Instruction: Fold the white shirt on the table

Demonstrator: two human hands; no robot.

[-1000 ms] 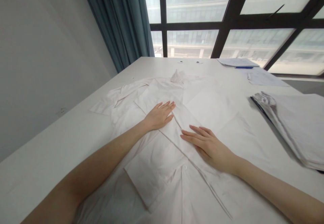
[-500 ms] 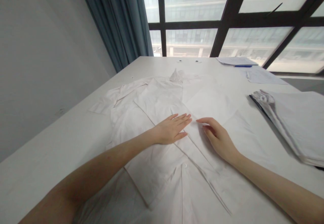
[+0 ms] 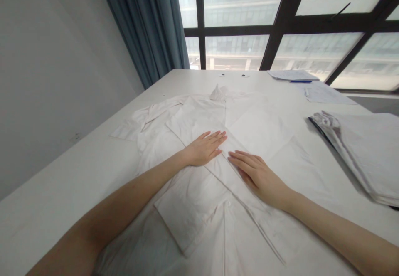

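Note:
A white shirt point(image 3: 255, 130) lies spread on the white table point(image 3: 56, 184), collar toward the window, with a sleeve folded diagonally across its front. My left hand point(image 3: 204, 148) rests flat on the folded sleeve, fingers stretched out and together. My right hand point(image 3: 257, 175) lies flat just to its right on the same fold, fingers extended toward the left hand. Neither hand holds anything. A chest pocket point(image 3: 190, 209) shows below my left forearm.
A stack of folded pale garments point(image 3: 361, 151) sits at the right edge of the table. Papers point(image 3: 324, 95) and a blue pen point(image 3: 299, 81) lie at the far right near the window. A blue curtain point(image 3: 149, 26) hangs at the back left.
Over the last second both hands slid along the folded sleeve toward the collar, then came back a little. The right hand's fingers, curled half a second ago, now lie flat.

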